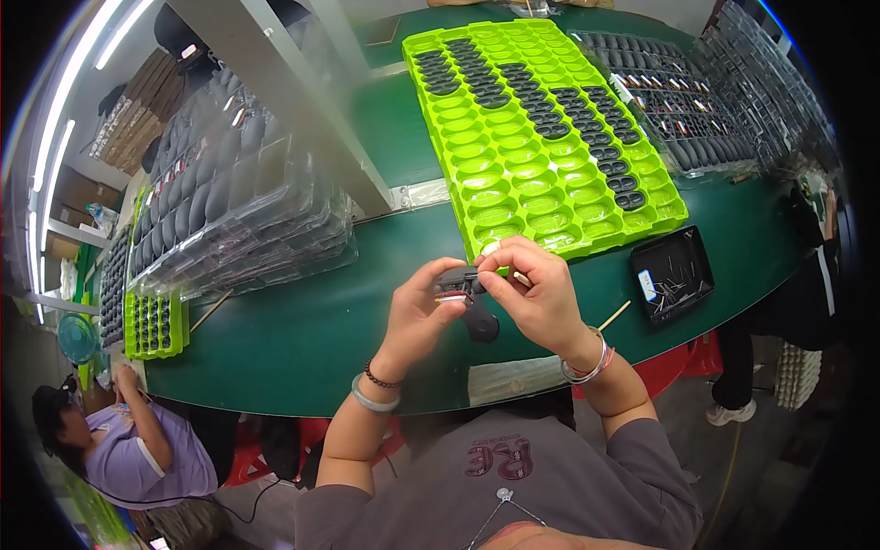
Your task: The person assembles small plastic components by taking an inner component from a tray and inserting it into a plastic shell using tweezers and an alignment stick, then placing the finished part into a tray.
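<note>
My left hand (418,312) grips a small dark plastic housing (453,278) between thumb and fingers, with a reddish and white piece showing along its lower side. Closed in a pinch at the housing's right end is my right hand (534,291); any tiny part between its fingertips is too small to make out. White coverings sit on some of its fingers. Just below the hands is a dark rounded piece (481,324); whether it joins the housing I cannot tell. Beyond them lies a bright green tray (477,198), its oval pockets partly filled with dark oval parts (629,192).
On the green table (275,341), a black box (672,275) of thin metal pins stands right. Clear trays of dark parts (240,215) are stacked left, more (655,96) at far right. A metal post (293,92) rises left of the tray. A person (137,431) sits lower left.
</note>
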Available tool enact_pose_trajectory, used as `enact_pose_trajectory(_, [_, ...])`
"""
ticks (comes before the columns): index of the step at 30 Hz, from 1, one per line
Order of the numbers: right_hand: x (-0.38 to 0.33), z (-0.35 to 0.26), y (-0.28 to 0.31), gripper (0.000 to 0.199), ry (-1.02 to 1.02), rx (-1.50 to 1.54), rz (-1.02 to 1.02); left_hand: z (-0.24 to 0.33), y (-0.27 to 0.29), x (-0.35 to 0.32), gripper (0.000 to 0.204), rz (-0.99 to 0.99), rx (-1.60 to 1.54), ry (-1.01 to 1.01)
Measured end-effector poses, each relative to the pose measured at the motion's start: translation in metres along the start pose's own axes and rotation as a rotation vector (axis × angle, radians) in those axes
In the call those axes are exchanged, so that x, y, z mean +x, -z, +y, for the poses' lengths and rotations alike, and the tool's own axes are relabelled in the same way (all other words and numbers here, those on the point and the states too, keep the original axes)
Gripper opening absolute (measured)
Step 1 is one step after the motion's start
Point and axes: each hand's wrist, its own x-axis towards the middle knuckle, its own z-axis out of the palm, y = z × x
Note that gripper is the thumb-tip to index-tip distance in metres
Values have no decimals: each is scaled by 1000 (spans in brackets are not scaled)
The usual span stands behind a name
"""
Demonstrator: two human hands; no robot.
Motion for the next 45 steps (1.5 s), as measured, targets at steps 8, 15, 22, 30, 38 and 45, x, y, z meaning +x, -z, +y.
enact_pose_trajectory(8, [7,-5,16,19,-177,-23,-200,12,4,7,42,3,289,-74])
enact_pose_trajectory(15, [8,0,23,20,10,-312,-108,15,20,7,42,-22,494,-135])
enact_pose_trajectory(22, [2,23,21,17,30,-240,-343,12,23,2,43,-20,542,-104])
enact_pose_trajectory(30, [3,24,23,18,-47,-159,-405,10,24,2,45,-78,515,-70])
enact_pose_trajectory(38, [0,28,22,19,-20,-129,-390,9,25,1,47,-114,513,-53])
enact_pose_trajectory(45, [0,31,22,22,-18,-175,-417,10,23,2,45,-103,558,-78])
